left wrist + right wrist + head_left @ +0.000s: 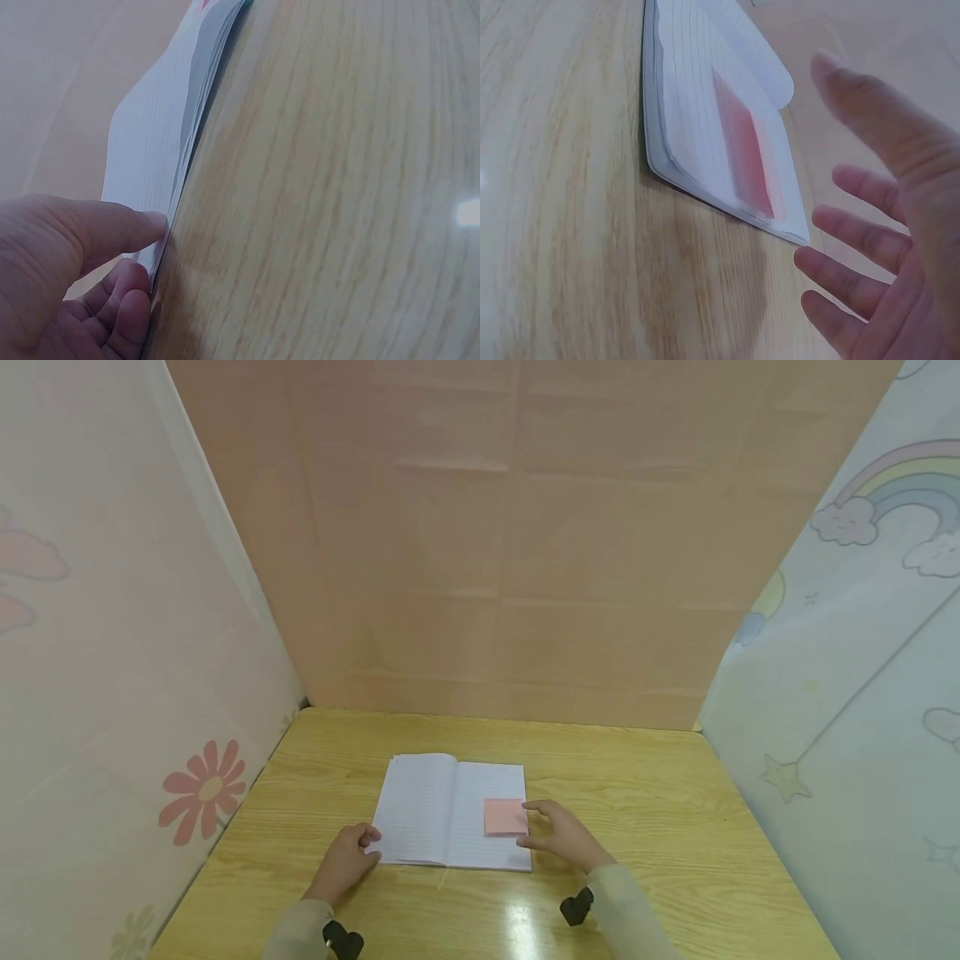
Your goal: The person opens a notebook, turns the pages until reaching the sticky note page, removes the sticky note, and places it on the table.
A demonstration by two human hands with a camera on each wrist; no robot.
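An open lined notebook point(412, 810) lies on the table, its left pages bulging up near the spine. My left hand point(347, 860) holds its lower left corner; in the left wrist view the thumb point(135, 229) rests along the page edge and the other fingers curl at the corner. A pink sticky note point(504, 817) lies on the right page near the outer edge. In the right wrist view, one side of the note point(746, 157) stands slightly raised. Beside it is my right hand point(558, 835), thumb and fingers spread apart, holding nothing.
The wood-grain table point(675, 827) extends around the notebook. A thin ribbon point(442, 878) sticks out below the spine. A brown panel point(510, 568) stands behind the table, with patterned walls point(862, 693) at both sides. Dark wrist devices point(577, 907) sit at both sleeves.
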